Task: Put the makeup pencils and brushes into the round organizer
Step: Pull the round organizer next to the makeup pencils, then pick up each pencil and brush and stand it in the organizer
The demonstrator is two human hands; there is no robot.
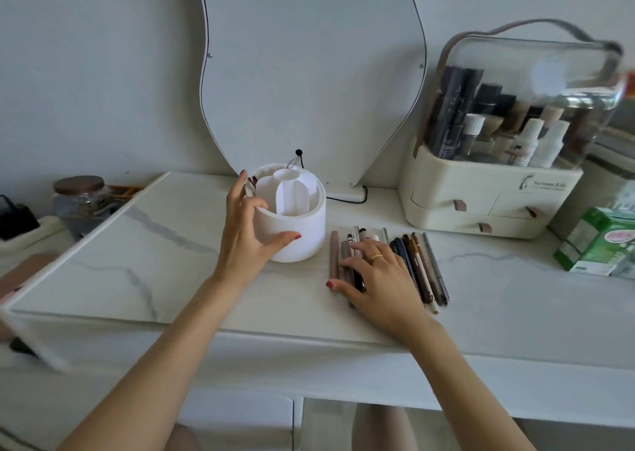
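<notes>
A white round organizer (302, 225) with inner dividers stands on the marble tabletop; a few pencil tips show in its left compartment. My left hand (245, 222) wraps its left side, thumb on the front wall, fingers over the rim. To the right lies a row of several makeup pencils (421, 261), brown, black and grey, side by side. My right hand (372, 275), wearing a gold ring, rests flat on the left part of that row, fingers spread over a few brown pencils (334, 254). Some pencils are hidden under the palm.
A cream cosmetics case (481, 203) with a clear lid and drawers stands at the back right. A green box (596, 241) sits at the far right. A curvy mirror (309, 72) leans on the wall behind. A lidded glass jar (80, 196) is at the left.
</notes>
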